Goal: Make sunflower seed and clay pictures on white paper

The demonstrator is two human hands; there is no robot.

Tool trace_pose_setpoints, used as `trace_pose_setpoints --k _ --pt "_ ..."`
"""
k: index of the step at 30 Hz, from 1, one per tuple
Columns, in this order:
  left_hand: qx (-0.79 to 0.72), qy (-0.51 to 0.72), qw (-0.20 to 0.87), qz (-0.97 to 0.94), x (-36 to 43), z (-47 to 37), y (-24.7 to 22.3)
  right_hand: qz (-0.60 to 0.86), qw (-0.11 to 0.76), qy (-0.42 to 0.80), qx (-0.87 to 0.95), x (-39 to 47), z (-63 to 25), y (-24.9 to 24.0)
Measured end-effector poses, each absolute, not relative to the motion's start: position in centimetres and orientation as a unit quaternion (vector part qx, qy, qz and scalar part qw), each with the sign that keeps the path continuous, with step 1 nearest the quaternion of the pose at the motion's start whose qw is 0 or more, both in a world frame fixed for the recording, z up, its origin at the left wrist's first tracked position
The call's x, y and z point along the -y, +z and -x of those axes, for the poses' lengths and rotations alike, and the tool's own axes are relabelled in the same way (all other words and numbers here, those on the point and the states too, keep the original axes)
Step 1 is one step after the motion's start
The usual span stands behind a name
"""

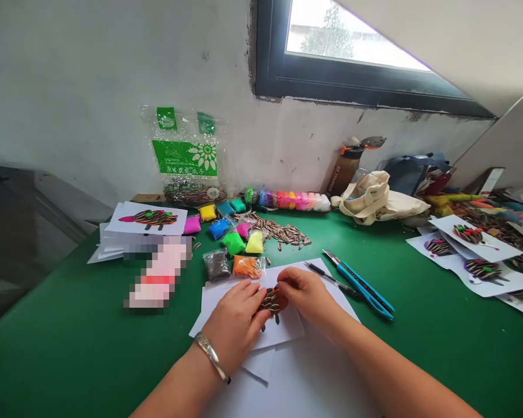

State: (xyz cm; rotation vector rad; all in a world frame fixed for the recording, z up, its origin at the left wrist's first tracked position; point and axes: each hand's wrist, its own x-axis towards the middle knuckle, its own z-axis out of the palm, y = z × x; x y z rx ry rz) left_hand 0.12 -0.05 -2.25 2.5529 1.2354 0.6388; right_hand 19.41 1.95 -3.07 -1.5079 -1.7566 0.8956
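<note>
On a white card [287, 332] lies a small animal figure [270, 301] of brown clay, its body covered in striped sunflower seeds, with dark feet. My left hand [237, 313], a silver bracelet at its wrist, rests over the figure's left end, fingers stretched out and thumb apart. My right hand [303, 290] is at the figure's right end, thumb and forefinger pinched together at its upper edge. What the pinch holds, if anything, is too small to make out. More white paper [261, 367] lies beneath the card.
Clay packets, an orange one [246, 267] among them, and loose sunflower seeds [283, 229] lie beyond my hands. A blue utility knife [361, 284] and black pen [331, 278] are at right. Finished seed pictures [150, 217] are stacked left; others [483, 270] lie right.
</note>
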Motion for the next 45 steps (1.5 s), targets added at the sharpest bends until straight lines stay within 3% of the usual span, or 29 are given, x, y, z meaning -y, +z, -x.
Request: trace_pose_setpoints --k 7,22,45 --pt "-0.431 0.162 0.122 -0.879 0.2 -0.5 -2.1 0.586 0.299 0.308 0.687 -1.8 -19.3 -3.0" --pt "-0.443 0.171 0.108 -0.873 0.2 -1.2 -2.5 0.643 0.221 0.192 0.707 -1.4 -17.5 -2.7" --pt "-0.46 0.105 0.131 -0.872 0.4 -1.3 -2.1 0.614 0.227 0.197 0.73 -1.4 -19.2 -2.8"
